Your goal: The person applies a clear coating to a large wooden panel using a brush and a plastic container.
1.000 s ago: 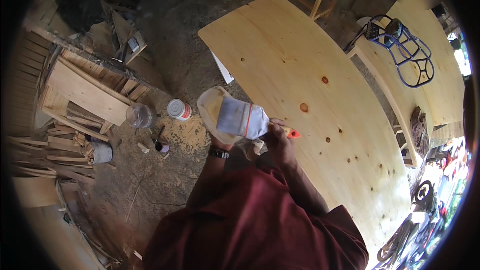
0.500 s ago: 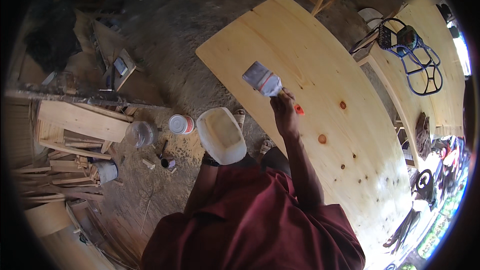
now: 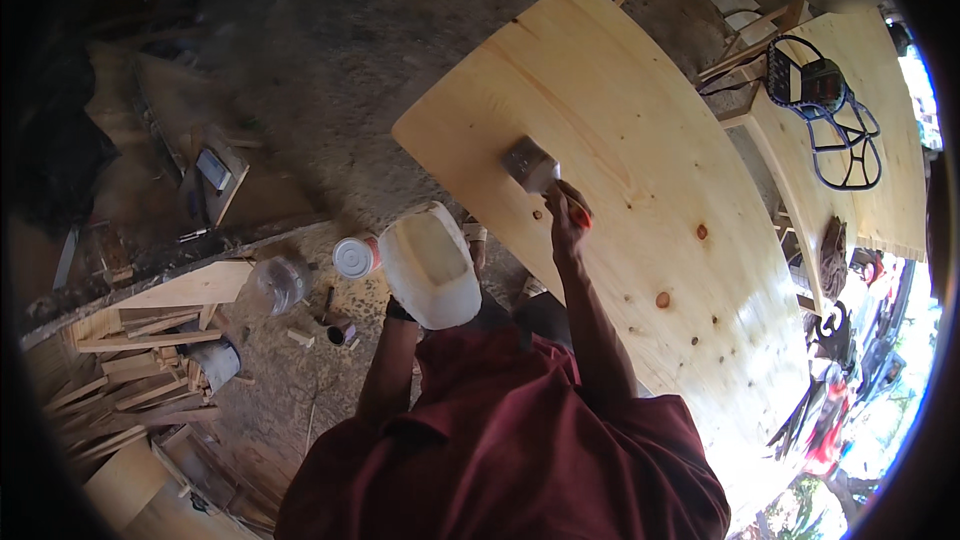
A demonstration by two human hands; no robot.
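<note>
My right hand is closed around the handle of a wide paintbrush, over the far left part of a long pale wooden tabletop. An orange-red part of the handle shows beside my fingers. The brush head is greyish and lies against or just above the wood; I cannot tell which. In front of my body, to the left of the tabletop, a cut-open whitish plastic container is held up by my left hand. A dark band circles that wrist, and the container hides most of its fingers.
On the floor to the left stand a lidded paint can, a clear plastic jar and a small dark tin. Wood offcuts pile up farther left. At right, a second wooden table carries a blue-black framed object.
The brush has shifted slightly right and its head has turned darker to view. The container has moved a little left and up. The whole view has tilted slightly.
</note>
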